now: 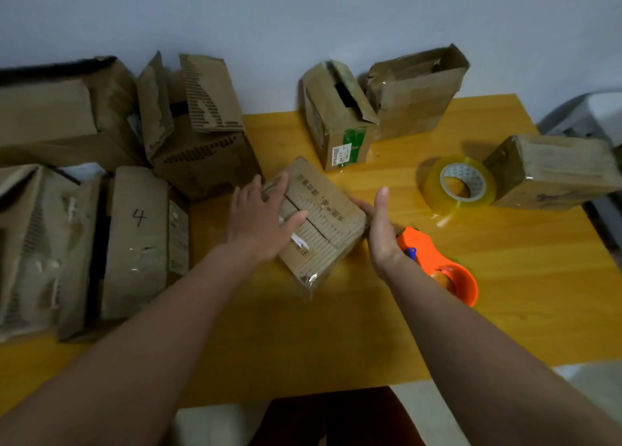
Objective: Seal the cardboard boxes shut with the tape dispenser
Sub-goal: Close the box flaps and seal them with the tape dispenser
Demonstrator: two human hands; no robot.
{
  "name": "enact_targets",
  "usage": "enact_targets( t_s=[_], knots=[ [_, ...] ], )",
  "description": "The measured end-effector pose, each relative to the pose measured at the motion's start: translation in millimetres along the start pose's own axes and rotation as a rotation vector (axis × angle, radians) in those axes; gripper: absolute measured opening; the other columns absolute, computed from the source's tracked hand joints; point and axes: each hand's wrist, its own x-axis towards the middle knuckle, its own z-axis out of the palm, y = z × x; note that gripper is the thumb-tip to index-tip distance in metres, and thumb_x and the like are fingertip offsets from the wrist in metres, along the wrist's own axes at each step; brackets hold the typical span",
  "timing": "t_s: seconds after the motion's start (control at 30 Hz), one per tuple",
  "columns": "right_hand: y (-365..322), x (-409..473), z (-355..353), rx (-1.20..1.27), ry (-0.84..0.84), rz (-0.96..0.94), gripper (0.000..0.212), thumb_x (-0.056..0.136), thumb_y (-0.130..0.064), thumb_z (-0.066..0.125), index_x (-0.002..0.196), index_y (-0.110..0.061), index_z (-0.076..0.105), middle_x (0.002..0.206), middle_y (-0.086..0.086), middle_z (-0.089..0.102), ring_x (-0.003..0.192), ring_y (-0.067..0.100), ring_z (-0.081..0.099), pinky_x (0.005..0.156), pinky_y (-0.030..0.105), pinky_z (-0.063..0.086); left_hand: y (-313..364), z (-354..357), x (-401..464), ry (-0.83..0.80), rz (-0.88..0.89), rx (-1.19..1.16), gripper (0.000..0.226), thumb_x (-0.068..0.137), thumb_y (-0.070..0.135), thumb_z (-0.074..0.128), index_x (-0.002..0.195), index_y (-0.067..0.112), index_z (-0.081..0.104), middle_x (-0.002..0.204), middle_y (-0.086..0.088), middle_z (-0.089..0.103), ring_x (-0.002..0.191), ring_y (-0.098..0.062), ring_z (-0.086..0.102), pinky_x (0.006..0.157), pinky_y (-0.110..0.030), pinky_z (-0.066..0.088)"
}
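Note:
A small cardboard box [323, 216] lies tilted at the middle of the yellow wooden table [505, 294], its flaps closed with a seam down the top. My left hand [259, 223] rests flat on the box's left side, fingers straight. Against the box's right edge stands my right hand [380, 230], fingers straight and palm facing in. The orange tape dispenser [441, 267] lies on the table just right of my right wrist, untouched. A loose roll of clear tape [459, 184] sits further right.
Several cardboard boxes crowd the left side, one marked "4" [138, 240]. Two open boxes [340, 115] [417, 89] stand at the back by the wall. A taped box [552, 173] sits at the right edge. The table's near edge is by my body.

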Motion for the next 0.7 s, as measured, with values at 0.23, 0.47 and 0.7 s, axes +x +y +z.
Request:
enact_targets(
  t_s=[0.23,0.47,0.7],
  knots=[
    [-5.6,-25.6,11.6,-0.142,0.129,-0.269,0.055,0.104,-0.035,0.029,0.153,-0.02,0.009,0.16,-0.004,0.01,0.144,0.005,0.01,0.115,0.023,0.009,20.4,22.7,-38.7,0.076,-0.123,0.16,0.092,0.084,0.078,0.015,0.152,0.021,-0.007,0.131,-0.018,0.039,0.113,-0.029,0.041,0.095,-0.041,0.035],
    [-11.5,12.0,18.0,-0.061,0.006,-0.367,0.045,0.105,-0.03,0.025,0.146,-0.015,0.034,0.149,0.003,0.039,0.137,0.014,0.035,0.115,0.041,0.029,26.5,36.7,-26.7,0.11,-0.125,0.156,0.079,0.082,0.078,0.005,0.133,0.036,-0.04,0.15,-0.005,-0.04,0.142,-0.035,-0.027,0.109,-0.064,-0.013],
    [17.8,27.2,15.6,0.264,-0.246,-0.339,0.051,0.1,-0.052,0.015,0.106,-0.038,0.064,0.114,0.012,0.066,0.095,0.012,0.068,0.082,0.03,0.057,26.4,36.1,-2.5,0.112,0.17,0.191,0.079,0.071,0.083,-0.011,0.142,0.05,-0.021,0.157,0.011,-0.026,0.144,-0.021,-0.026,0.11,-0.063,-0.012]
  ],
)
